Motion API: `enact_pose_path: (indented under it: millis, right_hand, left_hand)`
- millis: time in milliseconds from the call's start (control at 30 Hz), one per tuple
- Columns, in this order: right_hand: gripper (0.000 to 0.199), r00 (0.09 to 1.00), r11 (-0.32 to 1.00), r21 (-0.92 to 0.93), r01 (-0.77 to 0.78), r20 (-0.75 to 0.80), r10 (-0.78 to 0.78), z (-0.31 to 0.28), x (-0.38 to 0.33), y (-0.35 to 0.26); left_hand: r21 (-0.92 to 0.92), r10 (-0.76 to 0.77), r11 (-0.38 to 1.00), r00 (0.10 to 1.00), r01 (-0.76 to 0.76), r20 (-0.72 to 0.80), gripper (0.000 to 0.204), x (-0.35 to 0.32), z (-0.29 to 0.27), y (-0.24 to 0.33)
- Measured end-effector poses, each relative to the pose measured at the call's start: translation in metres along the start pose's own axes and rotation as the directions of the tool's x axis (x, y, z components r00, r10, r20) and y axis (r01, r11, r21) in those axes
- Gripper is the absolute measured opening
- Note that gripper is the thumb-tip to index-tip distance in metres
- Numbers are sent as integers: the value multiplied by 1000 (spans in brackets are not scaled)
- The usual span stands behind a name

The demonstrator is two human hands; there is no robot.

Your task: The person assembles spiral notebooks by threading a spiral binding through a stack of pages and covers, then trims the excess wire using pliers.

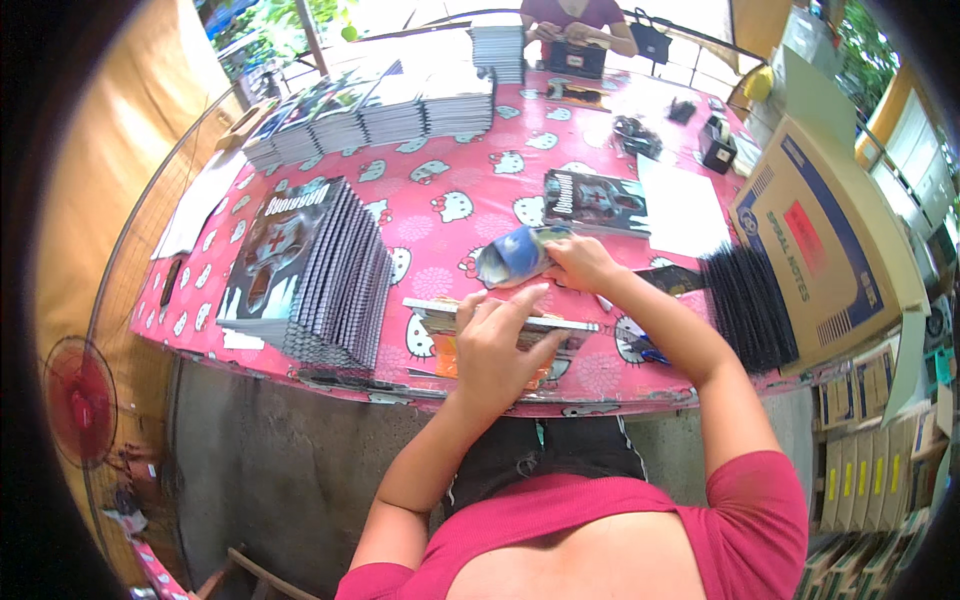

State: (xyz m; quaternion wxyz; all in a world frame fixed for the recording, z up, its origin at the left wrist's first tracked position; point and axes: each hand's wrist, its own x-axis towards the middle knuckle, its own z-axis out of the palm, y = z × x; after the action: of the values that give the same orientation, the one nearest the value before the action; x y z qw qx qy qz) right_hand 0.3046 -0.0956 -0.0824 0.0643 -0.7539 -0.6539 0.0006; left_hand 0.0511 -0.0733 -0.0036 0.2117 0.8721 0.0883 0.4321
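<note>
The pad (pixel 570 322) is near the front edge of the bench (pixel 450 205); I take it as the centre of the clock, with 12 pointing away from the person. The left hand (pixel 498 350) is over it, fingers spread, thumb on the near side; how firmly it holds, I cannot tell. At 12 o'clock, just beyond, the right hand (pixel 580 262) is closed on a curled blue piece (pixel 515 255), which is too blurred to name surely. So the work on this pad seems to be in the middle, not finished.

Between 9 and 10 o'clock, the tall pile (pixel 340 280) has ridged edges, so these books look already bound. At 1 o'clock one more book (pixel 595 203) lies flat. At 11 o'clock, farther, there are rows of stacks (pixel 395 115); their stage I cannot judge. At 3 o'clock the black coils (pixel 750 308) stand together beside the carton (pixel 815 250), and seem unused.
</note>
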Motion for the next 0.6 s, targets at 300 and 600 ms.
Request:
enact_pose_path:
  millis: [300, 600]
  right_hand:
    - [40, 984, 448, 892, 57, -126, 127, -69, -103, -23]
    - [39, 959, 750, 659, -60, -171, 227, -74, -92, -12]
  left_hand:
    - [-41, 21, 999, 999, -23, -31, 29, -7, -2, -10]
    - [183, -62, 981, 998, 65, -21, 35, 3, -13, -12]
